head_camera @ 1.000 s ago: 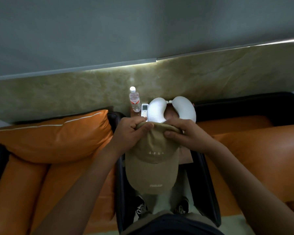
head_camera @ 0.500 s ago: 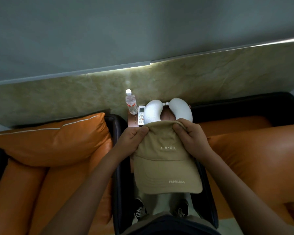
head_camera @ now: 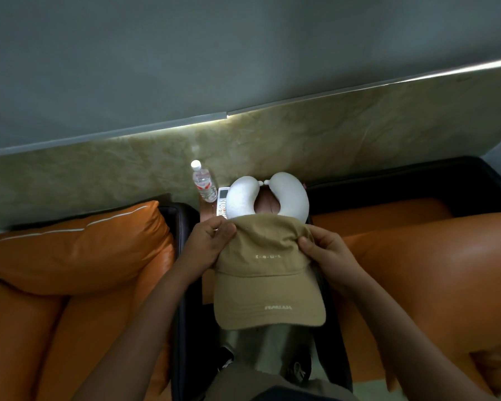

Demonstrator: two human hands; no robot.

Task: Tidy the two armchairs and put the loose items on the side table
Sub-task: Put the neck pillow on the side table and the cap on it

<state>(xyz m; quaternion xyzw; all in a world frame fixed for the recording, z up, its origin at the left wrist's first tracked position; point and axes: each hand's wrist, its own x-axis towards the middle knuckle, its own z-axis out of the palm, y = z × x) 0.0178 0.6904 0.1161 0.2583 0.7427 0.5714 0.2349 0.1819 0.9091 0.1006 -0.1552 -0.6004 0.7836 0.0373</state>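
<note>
A beige cap (head_camera: 268, 273) lies over the narrow side table (head_camera: 206, 211) between two orange armchairs, brim toward me. My left hand (head_camera: 211, 244) grips the cap's left rear edge and my right hand (head_camera: 326, 253) grips its right side, thumb on top. Behind the cap on the table sit a white U-shaped neck pillow (head_camera: 243, 198), a white remote (head_camera: 222, 202) and a clear water bottle (head_camera: 204, 182) standing upright. The cap hides most of the table top.
The left armchair (head_camera: 55, 314) carries an orange cushion (head_camera: 78, 247) against its back. The right armchair (head_camera: 417, 270) has dark arms. A marble wall panel (head_camera: 330, 149) rises right behind the table. My shoes (head_camera: 297, 369) show below the cap.
The cap has turned so its brim swings to my right and sits lower and flatter. Both hands shifted from its rear edge to its sides.
</note>
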